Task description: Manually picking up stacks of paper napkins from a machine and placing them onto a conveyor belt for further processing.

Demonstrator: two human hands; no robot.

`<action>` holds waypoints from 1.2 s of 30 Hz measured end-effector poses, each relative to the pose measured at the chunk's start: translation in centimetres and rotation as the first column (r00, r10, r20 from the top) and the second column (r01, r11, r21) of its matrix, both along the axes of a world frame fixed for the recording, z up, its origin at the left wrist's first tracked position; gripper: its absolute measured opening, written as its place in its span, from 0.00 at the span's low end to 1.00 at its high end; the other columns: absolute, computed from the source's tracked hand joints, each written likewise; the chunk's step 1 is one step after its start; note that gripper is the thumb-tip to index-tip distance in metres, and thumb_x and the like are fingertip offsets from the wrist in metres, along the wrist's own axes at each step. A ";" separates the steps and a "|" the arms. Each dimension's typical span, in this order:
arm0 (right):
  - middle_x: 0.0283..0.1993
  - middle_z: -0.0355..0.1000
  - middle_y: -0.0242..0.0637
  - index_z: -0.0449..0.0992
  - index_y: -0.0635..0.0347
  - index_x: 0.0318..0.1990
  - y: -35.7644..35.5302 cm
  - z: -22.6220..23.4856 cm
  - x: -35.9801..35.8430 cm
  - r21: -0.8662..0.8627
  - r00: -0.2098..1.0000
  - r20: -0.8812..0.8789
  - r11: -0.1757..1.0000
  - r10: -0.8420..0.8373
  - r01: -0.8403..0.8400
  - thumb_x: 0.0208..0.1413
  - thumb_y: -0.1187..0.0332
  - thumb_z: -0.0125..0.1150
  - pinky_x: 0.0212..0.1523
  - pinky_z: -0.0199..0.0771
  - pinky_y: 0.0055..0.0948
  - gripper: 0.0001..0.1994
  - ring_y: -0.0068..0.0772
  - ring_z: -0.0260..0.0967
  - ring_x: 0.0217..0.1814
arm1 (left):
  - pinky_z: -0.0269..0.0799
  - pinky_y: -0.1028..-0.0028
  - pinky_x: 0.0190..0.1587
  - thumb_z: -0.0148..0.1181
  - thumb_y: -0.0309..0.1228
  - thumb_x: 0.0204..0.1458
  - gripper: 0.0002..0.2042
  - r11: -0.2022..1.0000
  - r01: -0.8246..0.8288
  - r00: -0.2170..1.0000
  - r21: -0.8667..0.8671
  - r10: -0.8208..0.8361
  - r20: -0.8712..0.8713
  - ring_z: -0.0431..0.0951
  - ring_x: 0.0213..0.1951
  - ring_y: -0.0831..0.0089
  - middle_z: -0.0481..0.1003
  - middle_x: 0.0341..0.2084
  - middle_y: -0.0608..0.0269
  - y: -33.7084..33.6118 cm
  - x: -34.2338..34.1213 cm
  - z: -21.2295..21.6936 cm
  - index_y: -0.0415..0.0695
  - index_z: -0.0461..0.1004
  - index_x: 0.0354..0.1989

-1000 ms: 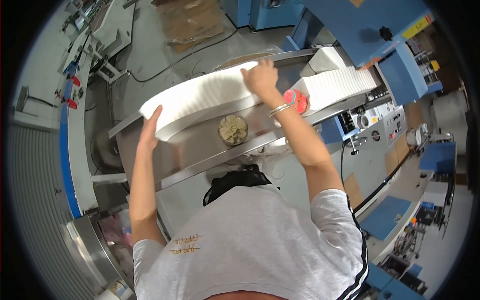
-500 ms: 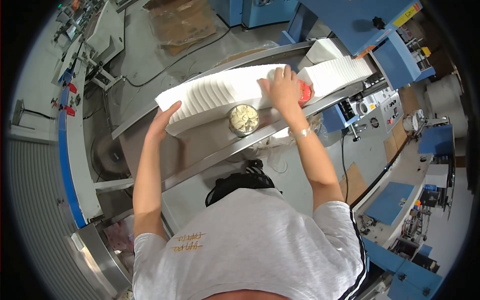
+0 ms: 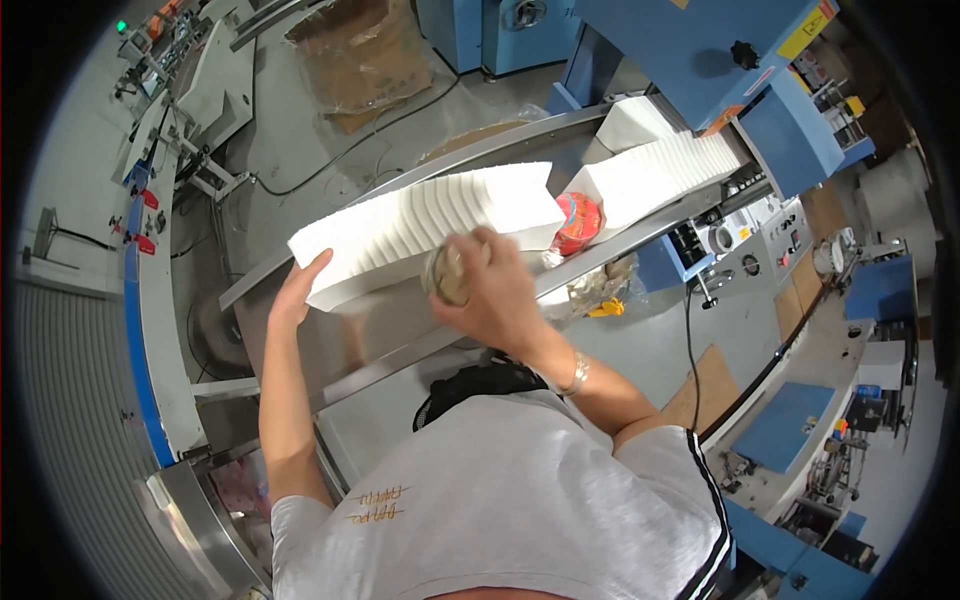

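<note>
Steel bench (image 3: 385, 335), white stack (image 3: 425, 215)
Left hand (image 3: 294, 292), unclenched, props one end; right hand (image 3: 492, 298) grasps canister (image 3: 447, 278); slackening could topple the stack.

Factory workshop: blue machines (image 3: 655, 55), long steel trough (image 3: 400, 356), knobbed control panel (image 3: 786, 242).

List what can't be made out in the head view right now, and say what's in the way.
All in the head view:
Round container: partly covered by the right hand; motion blur leaves its contents unclear.
Left hand: some fingers hidden behind the end of the white rippled stack.
Red round item: left edge overlapped by that stack.
Blue machine: top cut off by the picture's edge.
</note>
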State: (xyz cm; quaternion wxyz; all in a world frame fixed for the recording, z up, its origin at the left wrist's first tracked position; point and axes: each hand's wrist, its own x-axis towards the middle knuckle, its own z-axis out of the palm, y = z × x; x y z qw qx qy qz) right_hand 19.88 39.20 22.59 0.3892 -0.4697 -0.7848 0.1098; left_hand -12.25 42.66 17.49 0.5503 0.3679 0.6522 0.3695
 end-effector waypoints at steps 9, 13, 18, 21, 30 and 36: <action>0.53 0.63 0.57 0.65 0.55 0.55 25.0 -2.7 16.4 0.053 0.832 0.310 0.882 -0.460 0.468 0.33 0.53 0.70 0.53 0.66 0.49 0.38 0.60 0.65 0.50 | 0.51 0.69 0.64 0.65 0.46 0.50 0.42 0.997 -0.023 0.997 -0.078 0.029 0.076 0.57 0.64 0.64 0.59 0.63 0.56 0.3 -1.5 -1.2 0.36 0.51 0.67; 0.57 0.61 0.59 0.63 0.48 0.60 30.2 -8.7 22.1 -0.148 0.791 0.483 0.855 -0.376 0.497 0.35 0.48 0.70 0.58 0.62 0.51 0.41 0.59 0.61 0.59 | 0.52 0.69 0.64 0.64 0.46 0.50 0.41 0.996 -0.033 0.996 -0.085 0.040 0.084 0.59 0.63 0.65 0.60 0.62 0.55 0.9 -0.8 -0.9 0.36 0.51 0.66; 0.62 0.63 0.43 0.69 0.51 0.56 28.1 -6.7 20.4 0.357 0.647 0.590 0.875 -0.484 0.329 0.47 0.57 0.62 0.55 0.67 0.45 0.26 0.53 0.60 0.62 | 0.54 0.69 0.63 0.64 0.46 0.50 0.41 0.995 -0.035 0.996 -0.093 0.042 0.081 0.60 0.62 0.64 0.61 0.61 0.54 0.5 -0.6 -0.4 0.36 0.52 0.66; 0.37 0.76 0.51 0.78 0.57 0.41 20.9 -1.0 15.1 -0.048 0.847 0.435 0.932 -0.304 0.359 0.57 0.57 0.55 0.41 0.72 0.46 0.15 0.52 0.74 0.41 | 0.55 0.70 0.63 0.63 0.46 0.51 0.40 0.995 -0.045 0.997 -0.092 0.050 0.057 0.61 0.62 0.66 0.62 0.61 0.56 -0.3 -0.6 0.0 0.35 0.52 0.66; 0.28 0.73 0.58 0.77 0.69 0.27 13.8 -2.2 8.4 -0.562 0.862 0.497 0.793 0.094 0.238 0.54 0.30 0.39 0.44 0.70 0.44 0.42 0.60 0.73 0.38 | 0.54 0.70 0.63 0.63 0.50 0.49 0.43 0.998 0.039 0.998 -0.049 -0.041 -0.055 0.60 0.63 0.65 0.60 0.62 0.55 0.1 -0.5 0.4 0.37 0.50 0.67; 0.32 0.74 0.61 0.77 0.69 0.29 12.1 -2.1 4.0 -0.556 0.888 0.440 0.817 0.136 0.150 0.53 0.30 0.40 0.46 0.70 0.46 0.41 0.60 0.73 0.41 | 0.51 0.70 0.64 0.64 0.50 0.48 0.44 0.995 0.096 0.995 -0.038 -0.095 0.027 0.57 0.65 0.65 0.58 0.64 0.54 -0.6 -4.2 -0.9 0.37 0.51 0.67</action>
